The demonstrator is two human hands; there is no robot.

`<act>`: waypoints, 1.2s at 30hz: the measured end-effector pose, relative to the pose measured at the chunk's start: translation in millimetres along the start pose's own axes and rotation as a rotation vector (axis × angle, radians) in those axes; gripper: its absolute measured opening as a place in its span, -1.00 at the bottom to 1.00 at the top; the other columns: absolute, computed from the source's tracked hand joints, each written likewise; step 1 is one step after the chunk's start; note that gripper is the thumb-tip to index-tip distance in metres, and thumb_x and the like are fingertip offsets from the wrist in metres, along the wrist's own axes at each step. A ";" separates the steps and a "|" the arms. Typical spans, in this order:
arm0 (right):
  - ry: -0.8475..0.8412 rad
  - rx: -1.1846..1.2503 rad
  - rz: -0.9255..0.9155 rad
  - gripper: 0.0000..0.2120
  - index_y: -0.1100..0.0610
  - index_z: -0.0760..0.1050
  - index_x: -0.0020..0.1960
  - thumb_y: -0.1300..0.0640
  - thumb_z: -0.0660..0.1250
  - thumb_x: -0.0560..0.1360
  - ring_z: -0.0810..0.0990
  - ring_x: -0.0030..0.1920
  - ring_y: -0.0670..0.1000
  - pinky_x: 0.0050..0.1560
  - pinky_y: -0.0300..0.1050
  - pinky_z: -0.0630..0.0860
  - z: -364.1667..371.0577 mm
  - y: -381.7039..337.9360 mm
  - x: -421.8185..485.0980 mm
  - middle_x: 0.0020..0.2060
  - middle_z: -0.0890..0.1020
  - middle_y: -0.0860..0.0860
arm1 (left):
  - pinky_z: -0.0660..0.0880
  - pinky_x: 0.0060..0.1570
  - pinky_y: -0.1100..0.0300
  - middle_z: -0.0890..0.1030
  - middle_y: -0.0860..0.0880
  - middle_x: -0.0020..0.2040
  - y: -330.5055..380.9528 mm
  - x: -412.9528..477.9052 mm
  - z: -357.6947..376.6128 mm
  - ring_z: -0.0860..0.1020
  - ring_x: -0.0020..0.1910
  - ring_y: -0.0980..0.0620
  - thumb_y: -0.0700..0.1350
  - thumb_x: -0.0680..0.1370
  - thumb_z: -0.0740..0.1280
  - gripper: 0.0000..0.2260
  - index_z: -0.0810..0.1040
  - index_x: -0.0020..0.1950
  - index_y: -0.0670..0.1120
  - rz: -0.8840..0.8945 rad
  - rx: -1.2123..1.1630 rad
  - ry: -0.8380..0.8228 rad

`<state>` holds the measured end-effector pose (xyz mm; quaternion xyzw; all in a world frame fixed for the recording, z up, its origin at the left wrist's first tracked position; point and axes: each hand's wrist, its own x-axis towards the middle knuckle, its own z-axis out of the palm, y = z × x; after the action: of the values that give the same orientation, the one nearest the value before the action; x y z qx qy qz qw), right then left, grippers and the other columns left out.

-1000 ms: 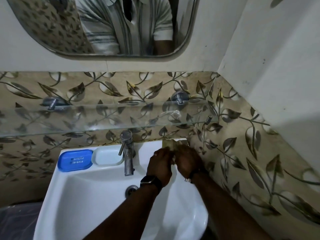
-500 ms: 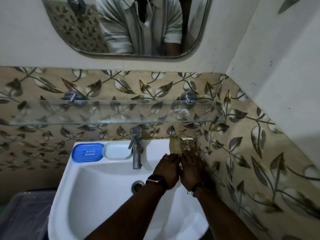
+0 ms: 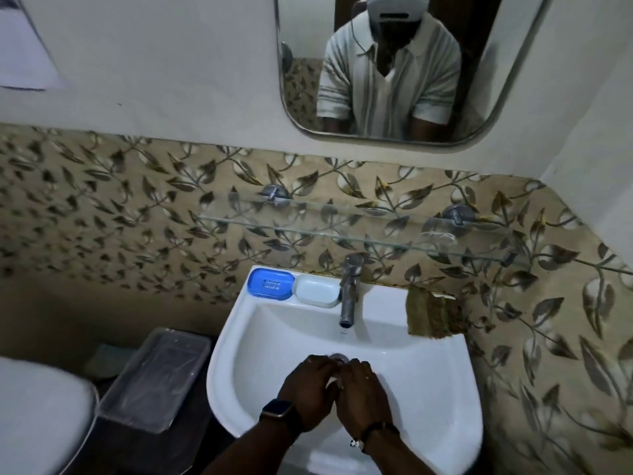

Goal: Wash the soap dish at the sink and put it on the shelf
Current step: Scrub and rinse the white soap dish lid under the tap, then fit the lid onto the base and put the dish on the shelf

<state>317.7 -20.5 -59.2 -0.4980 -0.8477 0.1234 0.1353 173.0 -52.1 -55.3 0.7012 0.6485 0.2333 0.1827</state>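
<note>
Left hand (image 3: 310,389) and right hand (image 3: 363,394) pressed together over glossy white sink (image 3: 428,371), fingers loosely curled, gripping nothing visible. Beyond, on sink rim left of steel tap (image 3: 349,289): blue slotted soap dish (image 3: 270,284), beside pale oval tray (image 3: 317,292). Above, clear glass shelf (image 3: 342,231). Right: ragged brown sponge (image 3: 431,317).

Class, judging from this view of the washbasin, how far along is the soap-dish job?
Nothing looks done: the blue soap dish and white dish sit on the basin's back ledge, and the glass shelf holds neither. The left hand and right hand meet over the drain. Washing and shelving remain.
</note>
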 end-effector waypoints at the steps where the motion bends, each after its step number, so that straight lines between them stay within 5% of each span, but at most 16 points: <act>1: -0.025 0.030 -0.016 -0.58 0.06 0.51 0.32 0.19 0.30 0.46 0.55 0.20 0.04 0.16 -0.10 0.53 2.9 -10.7 4.7 0.21 0.57 -0.04 | 0.28 0.37 0.27 0.53 0.03 0.39 -8.0 -2.6 -7.9 0.42 0.39 0.04 0.04 0.61 0.20 -0.62 0.50 0.41 0.04 -0.013 0.026 0.018; 4: -0.045 0.035 -0.058 -0.57 0.07 0.38 0.45 0.13 0.15 0.58 0.45 0.29 0.04 0.28 -0.06 0.42 8.9 -35.6 24.5 0.27 0.50 -0.02 | 0.44 0.29 0.16 0.63 -0.05 0.26 -28.6 0.3 -31.5 0.54 0.28 -0.05 0.02 0.60 0.27 -0.68 0.61 0.29 -0.06 -0.031 0.085 0.125; 11: 0.041 -0.110 -0.071 -0.48 0.14 0.61 0.24 0.17 0.56 0.29 0.67 0.04 0.08 0.03 -0.09 0.63 2.6 -70.5 94.3 0.06 0.67 0.03 | 0.52 0.19 0.10 0.68 -0.01 0.16 -76.8 30.5 -70.3 0.60 0.17 -0.05 0.00 0.58 0.33 -0.74 0.64 0.22 -0.04 -0.070 0.046 0.313; 14: 0.110 -0.200 -0.060 -0.46 0.17 0.63 0.17 0.25 0.57 0.19 0.67 0.00 0.11 -0.04 -0.07 0.62 -2.0 -74.8 125.1 0.01 0.69 0.06 | 0.48 0.23 0.15 0.67 0.05 0.18 -90.9 38.3 -73.6 0.58 0.18 0.03 0.05 0.59 0.30 -0.74 0.63 0.22 0.02 -0.079 -0.032 0.347; 17: 0.076 -0.271 0.013 -0.53 0.24 0.62 0.15 0.36 0.49 0.24 0.66 0.04 0.20 0.04 0.01 0.62 -5.3 -76.2 149.2 0.03 0.68 0.15 | 0.45 0.25 0.20 0.67 0.08 0.17 -98.7 39.4 -68.4 0.57 0.17 0.08 0.11 0.58 0.27 -0.71 0.62 0.22 0.05 -0.098 -0.104 0.333; 21: -0.067 -0.384 0.110 -0.68 0.14 0.50 0.18 0.32 0.13 0.50 0.49 0.20 0.17 0.20 0.03 0.43 1.0 -72.0 169.0 0.14 0.56 0.11 | 0.45 0.28 0.17 0.66 0.04 0.17 -107.2 38.2 -56.2 0.58 0.17 0.05 0.13 0.59 0.27 -0.68 0.62 0.23 0.01 -0.148 -0.165 0.286; 28: -0.097 -0.436 0.131 -0.72 0.11 0.52 0.09 0.30 0.09 0.52 0.52 0.16 0.16 0.17 0.05 0.41 10.9 -71.8 167.3 0.06 0.59 0.10 | 0.48 0.22 0.19 0.66 0.04 0.15 -107.6 34.9 -50.1 0.59 0.14 0.07 0.03 0.60 0.36 -0.76 0.64 0.21 -0.03 -0.317 -0.371 0.248; 32: -0.052 -0.332 0.093 -0.70 0.10 0.50 0.08 0.33 0.12 0.46 0.51 0.14 0.15 0.15 0.01 0.40 6.5 -80.6 152.1 0.04 0.58 0.08 | 0.53 0.17 0.22 0.68 0.06 0.12 -101.0 35.9 -62.0 0.62 0.09 0.12 0.03 0.59 0.38 -0.88 0.64 0.10 0.08 -0.488 -0.795 0.256; 36: -0.028 -0.234 -0.035 -0.76 0.09 0.54 0.02 0.29 0.21 0.44 0.54 0.08 0.15 0.11 0.00 0.43 -10.4 -98.5 130.7 -0.01 0.60 0.06 | 0.53 0.27 -0.06 0.62 -0.06 0.29 -101.2 34.1 -67.1 0.63 0.22 -0.07 -0.07 0.60 0.37 -0.62 0.46 0.42 -0.01 -0.567 -1.422 0.159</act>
<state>180.5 48.4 -1.7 -0.4935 -0.8667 0.0281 0.0666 53.4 -11.9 -53.5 0.2032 0.5088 0.5879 0.5952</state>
